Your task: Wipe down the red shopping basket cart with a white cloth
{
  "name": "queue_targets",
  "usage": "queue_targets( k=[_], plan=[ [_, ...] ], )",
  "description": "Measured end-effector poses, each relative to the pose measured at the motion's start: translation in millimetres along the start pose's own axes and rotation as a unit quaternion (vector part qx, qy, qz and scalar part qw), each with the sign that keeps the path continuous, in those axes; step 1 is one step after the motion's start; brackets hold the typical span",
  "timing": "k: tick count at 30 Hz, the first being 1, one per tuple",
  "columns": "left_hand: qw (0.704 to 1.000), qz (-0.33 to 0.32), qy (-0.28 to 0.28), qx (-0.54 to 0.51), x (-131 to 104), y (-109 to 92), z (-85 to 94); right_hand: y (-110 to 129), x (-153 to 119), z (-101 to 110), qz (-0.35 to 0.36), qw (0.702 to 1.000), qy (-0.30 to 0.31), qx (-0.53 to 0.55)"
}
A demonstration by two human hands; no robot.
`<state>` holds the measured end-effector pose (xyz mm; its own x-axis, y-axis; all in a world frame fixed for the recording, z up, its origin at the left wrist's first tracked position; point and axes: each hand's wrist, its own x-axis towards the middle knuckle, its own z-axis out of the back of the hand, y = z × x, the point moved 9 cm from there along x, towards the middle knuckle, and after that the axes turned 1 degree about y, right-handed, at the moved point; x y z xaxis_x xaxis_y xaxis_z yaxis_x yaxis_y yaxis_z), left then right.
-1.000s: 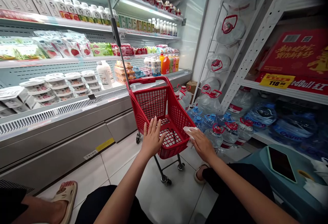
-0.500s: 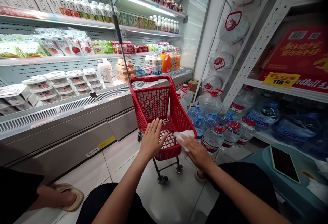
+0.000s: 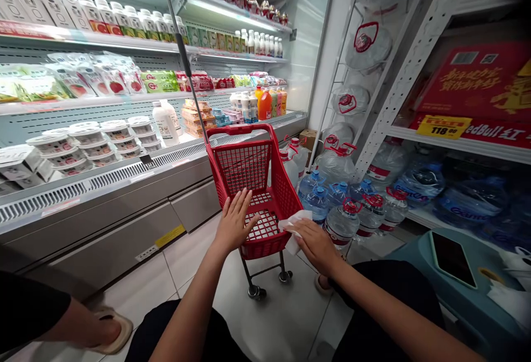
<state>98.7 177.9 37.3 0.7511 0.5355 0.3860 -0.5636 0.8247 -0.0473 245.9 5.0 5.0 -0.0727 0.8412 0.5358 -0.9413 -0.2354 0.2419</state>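
A small red shopping cart with a tall pole stands on the tiled floor before me. My left hand is at the cart's near left edge, fingers spread, with nothing in it; whether it touches the rim I cannot tell. In my right hand is a white cloth or tissue, held between the fingers at the cart's near right rim. Part of the cloth hangs below the hand.
An open chiller with dairy goods runs along the left. Large water bottles stand right of the cart. A teal case bears a phone. Another person's sandalled foot is at lower left.
The view has shifted slightly, so the cart and both hands appear further left. My right hand's cloth now spreads wider and hangs lower at the rim.
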Motion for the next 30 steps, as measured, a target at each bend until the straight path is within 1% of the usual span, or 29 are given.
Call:
queue_targets(
  k=[3,6,8,10,12,15,17,19,21,23,25,26,28,30],
  plan=[
    [0.998,0.057,-0.001,0.03,-6.1,26.7,4.1,21.8,8.6,-5.2,0.035,0.999,0.031,0.022],
    [0.991,0.116,-0.016,0.07,-15.7,53.4,11.4,43.1,16.7,-16.6,0.096,0.991,0.085,0.046],
    [0.984,0.15,-0.03,0.09,-23.8,66.8,17.0,49.0,24.7,-23.0,0.132,0.983,0.116,0.056],
    [0.979,0.177,-0.04,0.096,-32.2,73.2,20.0,45.0,36.8,-26.6,0.144,0.979,0.128,0.062],
    [0.977,0.185,-0.046,0.092,-38.9,69.3,19.9,35.7,51.0,-28.7,0.133,0.982,0.119,0.069],
    [0.983,0.153,-0.048,0.086,-42.4,45.5,14.8,29.6,65.3,-34.2,0.094,0.989,0.084,0.073],
    [0.989,0.122,-0.044,0.078,-41.5,27.1,9.7,41.1,64.9,-41.2,0.089,0.991,0.069,0.066],
    [0.992,0.104,-0.039,0.064,-39.5,15.7,5.8,62.2,58.2,-50.0,0.108,0.99,0.073,0.059],
    [0.993,0.102,-0.036,0.045,-37.3,13.7,4.3,80.4,50.9,-56.6,0.127,0.987,0.084,0.056],
    [0.994,0.108,-0.022,0.027,-35.5,17.9,2.4,87.2,48.0,-59.3,0.143,0.984,0.092,0.057],
    [0.993,0.116,0.007,0.021,-34.5,23.9,-1.2,81.4,51.0,-59.8,0.17,0.978,0.104,0.058],
    [0.992,0.119,0.022,0.023,-34.3,26.0,-3.1,72.3,55.6,-59.0,0.178,0.977,0.107,0.055],
    [0.992,0.118,0.042,0.031,-34.0,27.1,-5.3,41.7,71.4,-54.9,0.165,0.981,0.099,0.037],
    [0.992,0.112,0.048,0.037,-33.4,24.6,-5.8,2.1,92.6,-47.6,0.111,0.991,0.075,0.007]
  ],
)
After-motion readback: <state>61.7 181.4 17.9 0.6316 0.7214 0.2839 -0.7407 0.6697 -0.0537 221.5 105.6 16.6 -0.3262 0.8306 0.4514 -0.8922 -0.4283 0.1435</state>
